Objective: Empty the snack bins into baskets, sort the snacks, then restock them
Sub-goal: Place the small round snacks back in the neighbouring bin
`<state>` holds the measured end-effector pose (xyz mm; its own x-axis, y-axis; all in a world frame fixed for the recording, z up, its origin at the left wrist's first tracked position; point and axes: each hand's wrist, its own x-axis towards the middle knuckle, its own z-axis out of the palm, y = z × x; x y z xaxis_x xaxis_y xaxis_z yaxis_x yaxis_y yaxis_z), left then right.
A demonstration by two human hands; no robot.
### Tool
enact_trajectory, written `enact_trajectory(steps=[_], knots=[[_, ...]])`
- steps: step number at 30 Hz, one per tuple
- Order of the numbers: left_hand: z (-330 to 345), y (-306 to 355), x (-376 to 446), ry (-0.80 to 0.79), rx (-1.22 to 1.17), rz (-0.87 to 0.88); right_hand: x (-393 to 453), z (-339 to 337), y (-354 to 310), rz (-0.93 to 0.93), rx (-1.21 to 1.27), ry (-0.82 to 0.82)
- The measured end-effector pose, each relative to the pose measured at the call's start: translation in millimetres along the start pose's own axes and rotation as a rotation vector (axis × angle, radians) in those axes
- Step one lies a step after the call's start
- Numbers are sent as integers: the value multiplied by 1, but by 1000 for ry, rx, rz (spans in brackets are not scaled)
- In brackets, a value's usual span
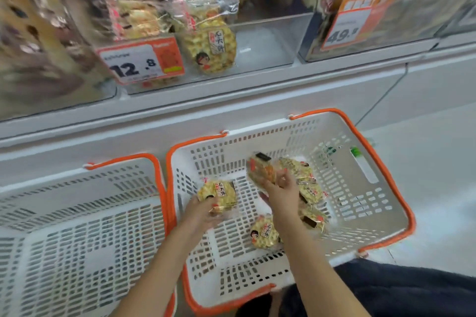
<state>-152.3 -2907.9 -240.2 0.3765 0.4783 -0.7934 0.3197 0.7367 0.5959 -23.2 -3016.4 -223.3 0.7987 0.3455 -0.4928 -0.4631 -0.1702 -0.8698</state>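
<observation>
You face a long white shop shelf unit (257, 100) with a pale grey front ledge; to your right, a glossy whitish floor (435, 188) reflects soft, even light.

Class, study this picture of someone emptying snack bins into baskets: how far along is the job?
Early on. Done: several snack packs already lie in the right basket. In hand: the left hand holds one pack and the right hand another, both over that basket. Left: packs remain in the clear bin, the left basket holds nothing visible, and sorting and restocking look unstarted.
</observation>
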Motion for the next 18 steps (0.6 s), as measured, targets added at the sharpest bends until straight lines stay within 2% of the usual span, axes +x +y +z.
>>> enact_trajectory(steps=[5,7,10,13,15,18], knots=[[-24,20,-64,-164,-231,217,-63,29,-9,-878,-603,-210],[-29,29,-87,-237,-340,280,-79,31,-4,-1117,-774,-288],[-37,37,-112,-314,-388,321,-96,30,-9,-1226,-801,-325],[-40,41,-130,-387,-302,397,-113,39,-25,-1324,-774,-362],[-40,42,-137,-368,-255,476,-123,46,-31,-1367,-749,-408],[-45,43,-141,-313,-239,527,-133,45,-34,-1312,-697,-471]])
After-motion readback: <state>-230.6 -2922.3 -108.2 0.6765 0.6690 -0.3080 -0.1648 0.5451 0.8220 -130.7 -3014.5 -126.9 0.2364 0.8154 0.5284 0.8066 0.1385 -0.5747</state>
